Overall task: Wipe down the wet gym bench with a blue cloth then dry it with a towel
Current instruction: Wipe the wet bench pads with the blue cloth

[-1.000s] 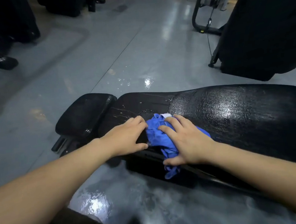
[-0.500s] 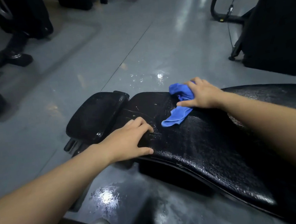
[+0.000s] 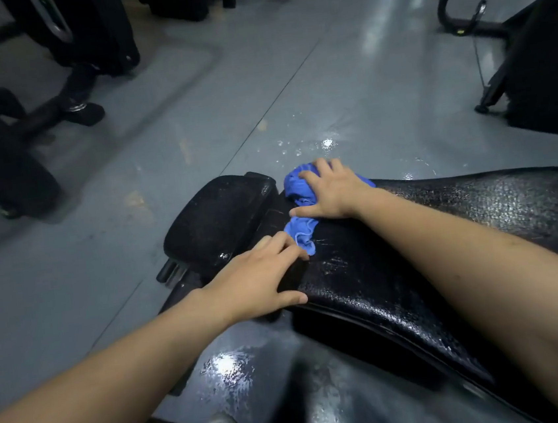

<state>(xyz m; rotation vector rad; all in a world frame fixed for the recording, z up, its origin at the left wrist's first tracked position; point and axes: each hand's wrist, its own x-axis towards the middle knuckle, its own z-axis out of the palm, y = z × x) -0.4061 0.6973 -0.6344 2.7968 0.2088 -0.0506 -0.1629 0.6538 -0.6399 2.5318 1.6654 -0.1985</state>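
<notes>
A long black gym bench pad (image 3: 444, 228) runs from the centre to the right edge, its textured surface glistening wet. A smaller black pad (image 3: 216, 218) sits at its left end. The crumpled blue cloth (image 3: 302, 229) lies on the far left part of the long pad. My right hand (image 3: 330, 190) presses down on the cloth with fingers spread over it. My left hand (image 3: 260, 278) rests flat on the near edge of the pad, fingertips just touching the cloth's lower tail. No towel is in view.
The grey floor (image 3: 258, 93) has water drops beyond the bench and a shiny wet patch (image 3: 228, 368) below it. Dark machine bases (image 3: 81, 108) stand at the far left, another black machine (image 3: 537, 56) at the right.
My right hand has slid the blue cloth along the pad, from the near edge out to the far edge and then left toward the small pad. My left hand stays on the near edge.
</notes>
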